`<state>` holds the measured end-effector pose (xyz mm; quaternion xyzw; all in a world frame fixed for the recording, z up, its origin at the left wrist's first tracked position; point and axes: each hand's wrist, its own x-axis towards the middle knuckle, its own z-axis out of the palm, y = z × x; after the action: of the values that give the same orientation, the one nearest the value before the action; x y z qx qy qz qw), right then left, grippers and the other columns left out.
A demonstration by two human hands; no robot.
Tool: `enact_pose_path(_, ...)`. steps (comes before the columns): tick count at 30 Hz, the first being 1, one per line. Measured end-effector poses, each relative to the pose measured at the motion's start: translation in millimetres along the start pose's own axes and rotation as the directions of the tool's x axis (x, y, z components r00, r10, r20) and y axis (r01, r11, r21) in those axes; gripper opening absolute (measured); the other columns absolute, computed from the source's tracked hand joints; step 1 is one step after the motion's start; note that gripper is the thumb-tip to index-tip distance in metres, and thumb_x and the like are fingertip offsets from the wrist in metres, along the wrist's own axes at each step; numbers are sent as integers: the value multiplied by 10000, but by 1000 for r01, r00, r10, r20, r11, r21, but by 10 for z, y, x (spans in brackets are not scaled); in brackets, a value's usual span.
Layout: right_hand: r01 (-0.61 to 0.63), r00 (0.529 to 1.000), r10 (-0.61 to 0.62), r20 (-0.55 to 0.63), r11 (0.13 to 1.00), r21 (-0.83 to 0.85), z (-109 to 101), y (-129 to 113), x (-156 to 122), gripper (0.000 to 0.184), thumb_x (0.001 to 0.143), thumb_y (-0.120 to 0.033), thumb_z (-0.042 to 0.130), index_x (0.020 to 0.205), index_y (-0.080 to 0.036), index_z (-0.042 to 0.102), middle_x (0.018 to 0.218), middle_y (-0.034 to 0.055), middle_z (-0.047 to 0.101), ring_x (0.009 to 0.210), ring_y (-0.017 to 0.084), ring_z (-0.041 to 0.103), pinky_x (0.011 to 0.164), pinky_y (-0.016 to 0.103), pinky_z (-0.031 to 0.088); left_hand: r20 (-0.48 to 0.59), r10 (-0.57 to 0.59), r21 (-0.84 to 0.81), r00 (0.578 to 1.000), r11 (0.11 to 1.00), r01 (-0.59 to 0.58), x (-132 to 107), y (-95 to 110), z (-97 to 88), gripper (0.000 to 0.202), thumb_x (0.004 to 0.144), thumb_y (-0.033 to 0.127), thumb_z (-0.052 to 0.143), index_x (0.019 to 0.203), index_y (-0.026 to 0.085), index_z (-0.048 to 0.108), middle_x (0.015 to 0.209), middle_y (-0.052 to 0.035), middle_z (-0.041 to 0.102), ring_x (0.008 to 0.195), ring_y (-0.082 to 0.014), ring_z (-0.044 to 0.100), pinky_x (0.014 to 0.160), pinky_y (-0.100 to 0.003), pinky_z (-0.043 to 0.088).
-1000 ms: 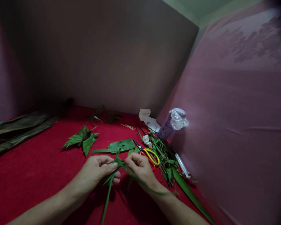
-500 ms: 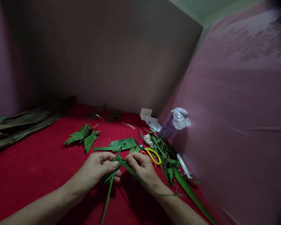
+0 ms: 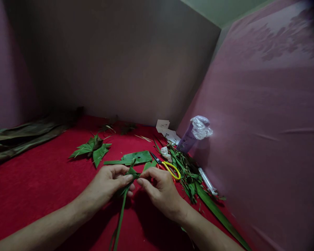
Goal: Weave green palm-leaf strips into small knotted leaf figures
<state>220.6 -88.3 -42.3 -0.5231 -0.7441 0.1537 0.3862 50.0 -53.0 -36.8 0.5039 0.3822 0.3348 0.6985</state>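
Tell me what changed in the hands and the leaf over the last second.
The right hand slid in toward the left hand and now pinches the long green leaf strip at its fold; the strip end that trailed over the right wrist no longer shows there. The left hand kept its pinch. The yellow-handled scissors, folded green leaf star and purple bottle stayed put.

Hidden, cropped and unreadable parts

The leaf strip [image 3: 122,205] runs off the bottom edge, and its folded middle is mostly covered by the pinching fingertips of the left hand [image 3: 108,183] and right hand [image 3: 162,190]. The right hand hides part of the scissors [image 3: 170,168]. Markings on the 2 paper slips [image 3: 163,124] and the purple bottle [image 3: 187,139] are too small to read. The dried leaves [image 3: 21,139] are cut by the left edge.
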Motion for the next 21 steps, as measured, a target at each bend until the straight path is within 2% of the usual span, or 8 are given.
enact_pose_path(3,-39,999,38,23,998,44,9,9,-1,151,839,-228,530,716,-186,608,640,-8,586,584,112,485,583,236,343,11,-4,6,1000,1000,4,0,-4,10,207,698,323,687,746,141,602,622,-12,662,548,-151,634,519,-242,501)
enact_pose_path(10,-143,989,134,62,975,171,53,85,6,170,834,-237,506,683,-173,550,579,-35,495,524,90,401,505,215,295,-50,-20,15,999,1000,21,26,-27,23,211,667,307,715,731,127,624,607,-22,676,549,-149,645,536,-228,500)
enact_pose_path(21,-161,986,151,65,968,193,77,99,-10,186,826,-245,517,656,-171,539,548,-43,456,503,86,370,487,217,273,-81,-26,0,996,1000,26,14,-33,47,223,651,302,728,741,126,624,625,-29,695,554,-158,660,535,-226,503)
